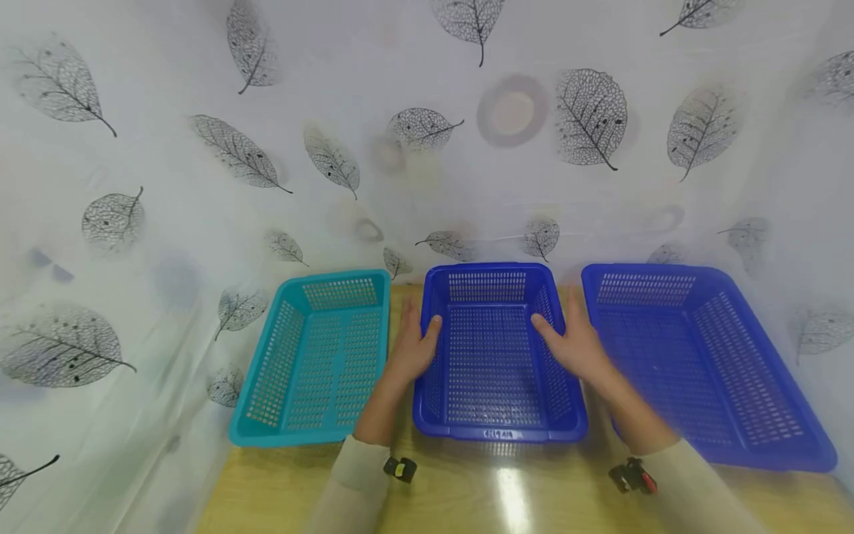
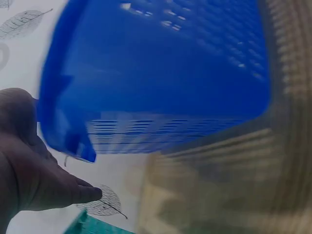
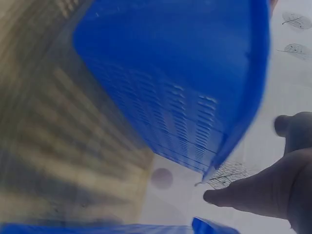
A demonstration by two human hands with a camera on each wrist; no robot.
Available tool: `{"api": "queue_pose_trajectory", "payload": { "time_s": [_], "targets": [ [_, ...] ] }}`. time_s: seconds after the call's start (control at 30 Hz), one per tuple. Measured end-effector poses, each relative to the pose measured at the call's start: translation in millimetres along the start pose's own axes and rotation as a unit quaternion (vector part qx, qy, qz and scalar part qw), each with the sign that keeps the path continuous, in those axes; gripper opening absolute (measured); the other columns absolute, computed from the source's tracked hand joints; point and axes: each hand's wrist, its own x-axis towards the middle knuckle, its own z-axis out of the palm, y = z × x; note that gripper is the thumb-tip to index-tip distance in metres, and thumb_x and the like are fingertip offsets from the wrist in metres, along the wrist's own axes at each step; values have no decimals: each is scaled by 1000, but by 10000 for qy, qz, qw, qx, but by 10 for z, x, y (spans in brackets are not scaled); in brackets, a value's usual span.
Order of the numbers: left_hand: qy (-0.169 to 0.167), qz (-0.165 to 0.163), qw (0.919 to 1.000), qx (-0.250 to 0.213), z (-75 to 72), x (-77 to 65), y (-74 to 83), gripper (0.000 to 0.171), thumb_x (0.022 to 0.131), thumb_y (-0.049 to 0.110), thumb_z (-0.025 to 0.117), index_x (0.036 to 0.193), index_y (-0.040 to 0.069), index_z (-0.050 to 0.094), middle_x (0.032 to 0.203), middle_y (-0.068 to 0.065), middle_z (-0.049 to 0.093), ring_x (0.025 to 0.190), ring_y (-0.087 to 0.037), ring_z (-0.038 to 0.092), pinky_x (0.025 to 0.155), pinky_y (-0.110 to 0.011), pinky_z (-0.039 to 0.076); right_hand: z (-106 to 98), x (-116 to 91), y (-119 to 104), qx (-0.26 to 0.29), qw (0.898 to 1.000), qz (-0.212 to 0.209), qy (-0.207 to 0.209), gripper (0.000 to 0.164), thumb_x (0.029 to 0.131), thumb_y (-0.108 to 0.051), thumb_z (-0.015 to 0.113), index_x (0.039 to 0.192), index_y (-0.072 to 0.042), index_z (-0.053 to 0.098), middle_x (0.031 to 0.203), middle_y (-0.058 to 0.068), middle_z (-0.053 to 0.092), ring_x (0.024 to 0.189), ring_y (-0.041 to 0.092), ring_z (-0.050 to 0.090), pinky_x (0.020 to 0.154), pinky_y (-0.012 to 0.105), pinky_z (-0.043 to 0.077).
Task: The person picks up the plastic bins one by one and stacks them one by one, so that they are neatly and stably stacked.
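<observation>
A dark blue perforated plastic basket (image 1: 494,363) stands between my two hands on the wooden table. At its left side is my left hand (image 1: 415,352), thumb over the rim and fingers extended along the outside. In the left wrist view those straight fingers (image 2: 73,192) sit apart from the basket wall (image 2: 170,73). On the other side my right hand (image 1: 577,345) has its thumb above the right rim and its fingers pointing away. The right wrist view shows the thumb and straight fingers (image 3: 243,195) spread, beside the basket rim (image 3: 256,83).
A teal perforated basket (image 1: 336,363) lies to the left, close by my left forearm. To the right is a larger blue basket (image 1: 717,371), partly behind my right forearm. A leaf-patterned sheet (image 1: 427,193) hangs behind the wooden table (image 1: 454,489).
</observation>
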Motion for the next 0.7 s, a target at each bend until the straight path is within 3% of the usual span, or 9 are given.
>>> {"api": "queue_pose_trajectory", "payload": {
  "time_s": [0.17, 0.3, 0.5, 0.7],
  "targets": [
    [-53, -162, 9995, -281, 77, -24, -85, 70, 112, 19, 44, 166, -8, 8, 173, -29, 7, 160, -44, 10, 130, -56, 11, 108, -3, 126, -136, 9992, 152, -335, 98, 107, -21, 58, 160, 11, -18, 163, 46, 5, 148, 65, 19, 121, 72, 19],
    [-26, -244, 9988, -434, 121, -42, -142, 63, 110, 9, 40, 166, -7, 16, 170, -29, 21, 157, -44, 23, 129, -54, 18, 146, -23, 200, -42, 9988, 330, -352, 88, 105, -5, 49, 162, 8, -17, 162, 46, 13, 145, 65, 27, 120, 70, 24],
    [46, -653, 9967, -485, 147, -70, -148, 59, 111, 10, 37, 166, -5, 20, 163, -32, 37, 150, -47, 37, 124, -58, 29, 163, -54, 245, 49, 9967, 709, -382, 67, 108, -4, 38, 163, 12, 5, 151, 49, 35, 138, 65, 40, 112, 73, 36],
    [158, -733, 9962, -437, 164, -93, -159, 57, 111, 12, 39, 165, 1, 29, 156, -31, 48, 145, -49, 45, 121, -61, 34, 161, -74, 233, 192, 9946, 942, -387, 68, 109, -7, 38, 165, 8, 4, 159, 46, 26, 146, 62, 29, 120, 71, 24]
  ]
}}
